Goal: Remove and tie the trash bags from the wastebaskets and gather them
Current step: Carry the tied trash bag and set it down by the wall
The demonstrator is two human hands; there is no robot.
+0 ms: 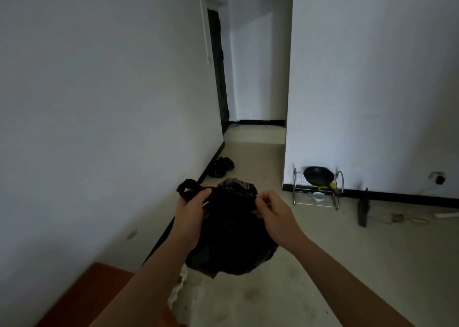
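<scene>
A full black trash bag (231, 237) hangs in front of me above the floor. My left hand (192, 208) grips the bag's left handle loop, which sticks out to the left. At the bag's right top edge, my right hand (270, 208) pinches the plastic between thumb and fingers. The bag's mouth is open at the top and grey contents show inside. A second black trash bag (221, 167) lies on the floor farther off, against the left wall's baseboard. A white wastebasket rim (177, 292) shows partly below the held bag.
A brown wooden surface (82, 299) fills the lower left corner. A metal dish rack (318, 187) with a black pan and a white bowl stands by the right wall. A dark flat object (362, 210) and cables lie on the floor to the right. A corridor opens ahead.
</scene>
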